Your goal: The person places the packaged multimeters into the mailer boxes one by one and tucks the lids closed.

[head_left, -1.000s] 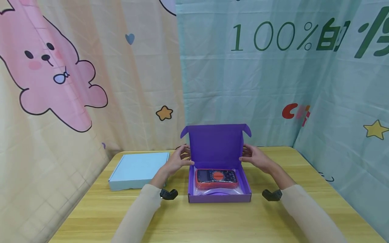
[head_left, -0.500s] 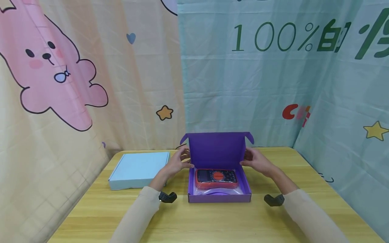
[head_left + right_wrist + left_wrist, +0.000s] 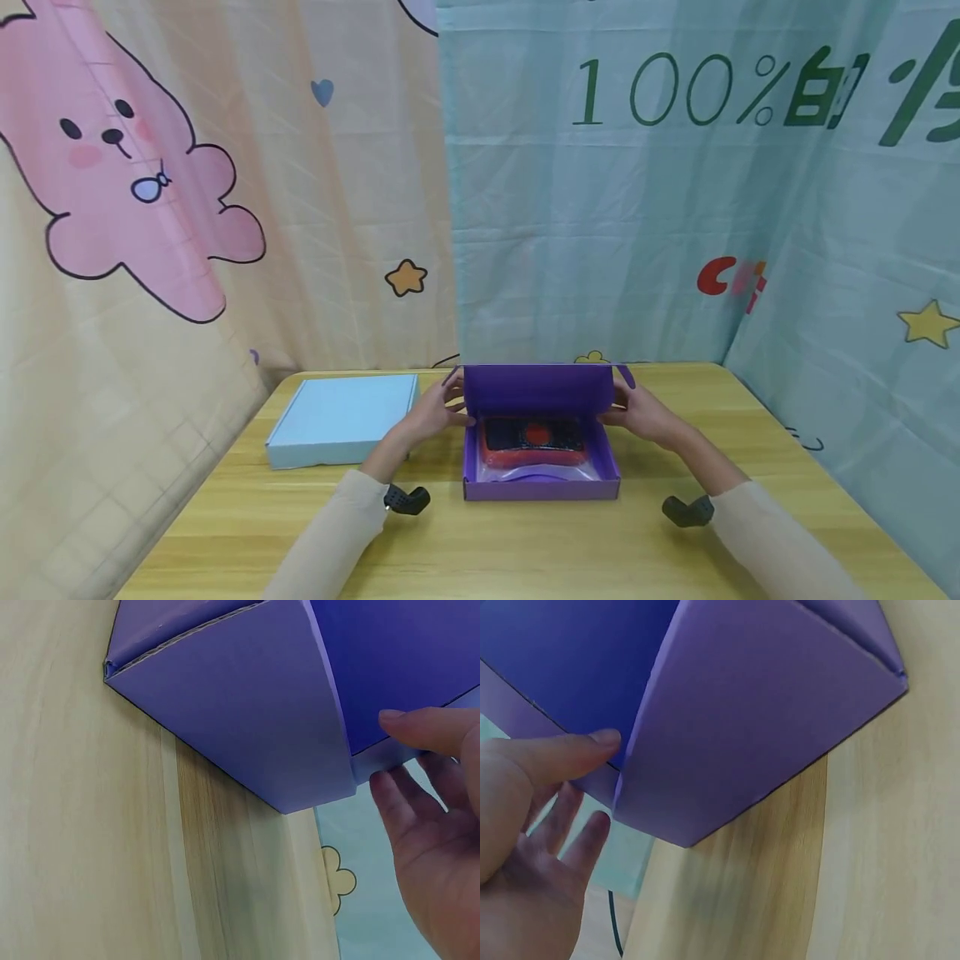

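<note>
In the head view a purple cardboard box [image 3: 542,490] stands on the table, its lid [image 3: 538,388] tilted partway forward over it. A red and black multimeter [image 3: 531,442] with a round red dial lies inside on clear plastic wrap, shaded by the lid. My left hand [image 3: 437,410] pinches the lid's left edge; the left wrist view has the thumb [image 3: 570,754] on the inner face and fingers behind. At the opposite edge, my right hand [image 3: 642,412] holds the lid likewise, thumb [image 3: 427,727] inside and fingers behind in the right wrist view.
A closed light blue box [image 3: 341,417] sits to the left, close to my left forearm. Printed curtains [image 3: 570,250] hang behind the wooden table [image 3: 525,550] and along its sides. A black wrist camera [image 3: 407,500] juts inward from the left cuff, another [image 3: 686,511] from the right.
Both hands have brought the lid forward and down from nearly upright, so its top edge sits lower and the multimeter is darker. The box base and light blue box stay put.
</note>
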The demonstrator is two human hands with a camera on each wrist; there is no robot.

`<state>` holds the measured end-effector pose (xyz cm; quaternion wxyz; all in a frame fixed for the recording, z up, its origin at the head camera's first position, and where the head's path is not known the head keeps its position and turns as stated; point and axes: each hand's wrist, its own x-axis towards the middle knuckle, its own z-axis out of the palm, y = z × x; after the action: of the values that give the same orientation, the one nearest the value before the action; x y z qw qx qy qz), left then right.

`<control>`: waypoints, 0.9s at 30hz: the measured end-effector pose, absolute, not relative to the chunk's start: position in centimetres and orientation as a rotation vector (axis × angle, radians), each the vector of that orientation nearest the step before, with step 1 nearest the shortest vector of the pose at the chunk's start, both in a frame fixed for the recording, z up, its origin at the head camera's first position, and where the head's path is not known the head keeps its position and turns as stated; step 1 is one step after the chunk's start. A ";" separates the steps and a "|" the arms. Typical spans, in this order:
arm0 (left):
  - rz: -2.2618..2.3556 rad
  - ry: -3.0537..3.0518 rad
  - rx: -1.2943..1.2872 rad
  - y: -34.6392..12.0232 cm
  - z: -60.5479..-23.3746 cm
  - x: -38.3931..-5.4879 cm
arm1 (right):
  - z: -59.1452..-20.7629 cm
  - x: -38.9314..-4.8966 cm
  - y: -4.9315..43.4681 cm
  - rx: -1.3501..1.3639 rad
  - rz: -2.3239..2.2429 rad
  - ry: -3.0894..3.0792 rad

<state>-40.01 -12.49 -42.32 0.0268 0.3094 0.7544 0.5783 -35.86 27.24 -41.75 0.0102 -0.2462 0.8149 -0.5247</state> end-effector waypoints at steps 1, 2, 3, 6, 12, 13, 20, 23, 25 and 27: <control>1.776 2.341 0.952 -12.5 -42.2 -39.9 | -41.7 -35.8 27.3 -0.775 -1.624 2.561; 1.765 2.356 0.949 -12.4 -42.2 -39.7 | -41.7 -35.7 27.4 -0.788 -1.609 2.577; 1.762 2.361 0.943 -12.4 -42.1 -39.6 | -41.7 -35.6 27.5 -0.811 -1.598 2.581; 1.741 2.401 0.913 -12.4 -41.7 -38.9 | -41.4 -35.3 27.8 -0.891 -1.510 2.639; 1.679 2.453 0.888 -12.8 -41.1 -37.5 | -40.5 -34.2 28.2 -0.825 -1.496 2.585; 1.677 2.441 0.885 -12.9 -41.0 -37.3 | -40.4 -34.0 28.3 -0.802 -1.524 2.554; 1.757 2.285 0.808 -13.7 -40.7 -35.6 | -39.6 -32.8 28.8 -0.610 -1.793 2.289; 1.844 2.221 0.746 -14.2 -40.5 -35.1 | -39.0 -32.3 28.7 -0.508 -1.920 2.188; 1.893 2.180 0.713 -14.3 -40.2 -34.8 | -38.4 -31.9 28.6 -0.500 -1.970 2.126; 1.941 2.117 0.683 -14.3 -39.9 -34.5 | -37.9 -31.5 28.5 -0.520 -1.974 2.096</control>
<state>-34.46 -14.32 -39.93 0.0945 0.2302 0.7139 0.6545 -31.53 28.47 -37.89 0.1078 -0.1769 0.7121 -0.6708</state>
